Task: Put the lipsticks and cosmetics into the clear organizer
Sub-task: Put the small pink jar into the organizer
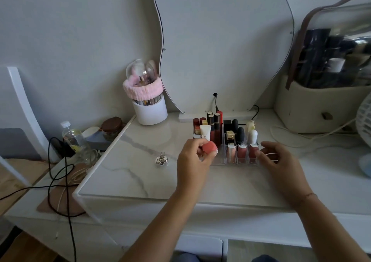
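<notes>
The left hand (193, 158) was closed around a small coral-pink cosmetic (209, 147), gripped between thumb and fingertips with its faceted end pointing up, just at the front-left corner of the clear organizer (220, 162). The right hand (281, 162) held nothing; its fingers were loosely spread and reached toward the organizer's front-right corner, though whether they touched the plastic could not be told.

The organizer stood on the marble-patterned tabletop (140, 173), close to the foot of the wavy-edged mirror (220, 40). Its front row held three upright lip gloss tubes (242, 151) with pinkish contents and pale caps. Behind them stood two black bullet lipsticks (240, 134), a white rounded bottle (253, 136) and a white squeeze tube (205, 132), with taller red and dark lipstick cases (217, 125) in the rear compartments.

Left of the hands, apart from the organizer, a small silvery trinket (161, 159) lay on the tabletop. Further back stood a white brush holder (150, 111) with a clear dome and a pink headband wrapped around it. At the far right sat a beige case (321, 105) with a clear lid, and the edge of a white fan (364, 121). Off the tabletop's left edge were a plastic water bottle (71, 135), a brown-lidded jar (111, 126) and black cables (60, 171).
</notes>
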Action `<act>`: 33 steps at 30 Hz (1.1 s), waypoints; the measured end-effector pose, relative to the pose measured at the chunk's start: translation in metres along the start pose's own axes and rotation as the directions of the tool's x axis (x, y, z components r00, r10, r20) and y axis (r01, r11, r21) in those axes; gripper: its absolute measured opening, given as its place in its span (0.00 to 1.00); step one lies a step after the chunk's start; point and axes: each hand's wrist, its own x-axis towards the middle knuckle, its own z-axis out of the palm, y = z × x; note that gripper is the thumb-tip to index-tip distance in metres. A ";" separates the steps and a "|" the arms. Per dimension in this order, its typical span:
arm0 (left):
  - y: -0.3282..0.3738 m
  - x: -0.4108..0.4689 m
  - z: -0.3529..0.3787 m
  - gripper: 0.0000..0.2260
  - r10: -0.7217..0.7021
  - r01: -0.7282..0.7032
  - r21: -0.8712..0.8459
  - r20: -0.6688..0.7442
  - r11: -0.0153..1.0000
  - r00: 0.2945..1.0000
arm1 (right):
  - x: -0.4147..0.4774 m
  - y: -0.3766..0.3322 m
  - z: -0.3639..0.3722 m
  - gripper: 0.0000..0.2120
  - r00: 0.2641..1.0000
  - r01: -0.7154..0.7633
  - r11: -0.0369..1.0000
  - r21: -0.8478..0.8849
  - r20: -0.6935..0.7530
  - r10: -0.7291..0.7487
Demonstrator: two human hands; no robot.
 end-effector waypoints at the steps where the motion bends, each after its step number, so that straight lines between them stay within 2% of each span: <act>1: 0.002 -0.003 0.005 0.11 0.009 -0.008 0.014 -0.015 1.000 1.000 | 0.000 0.000 0.000 0.17 1.000 0.004 1.000 0.000 0.001 -0.004; 6: 0.012 -0.010 0.021 0.07 0.074 -0.070 0.113 -0.035 0.991 0.997 | 0.001 0.001 -0.001 0.17 1.000 0.001 1.000 0.009 0.006 -0.001; 17: 0.013 -0.004 0.026 0.05 -0.022 0.026 0.118 -0.036 0.993 0.999 | 0.001 0.000 -0.001 0.19 1.000 0.004 1.000 0.017 0.025 -0.004; 25: 0.011 -0.009 0.020 0.04 0.012 -0.003 0.178 -0.053 0.984 0.999 | 0.002 0.002 0.000 0.17 1.000 0.007 1.000 -0.011 0.009 -0.007; 29: 0.009 -0.011 0.020 0.03 0.098 -0.103 0.226 0.033 0.969 0.995 | 0.002 0.001 0.000 0.17 1.000 0.008 1.000 -0.002 0.008 -0.008; 33: 0.007 -0.011 0.020 0.06 0.124 -0.152 0.219 0.134 0.964 0.983 | 0.001 0.001 0.000 0.17 1.000 0.011 1.000 -0.006 0.016 -0.011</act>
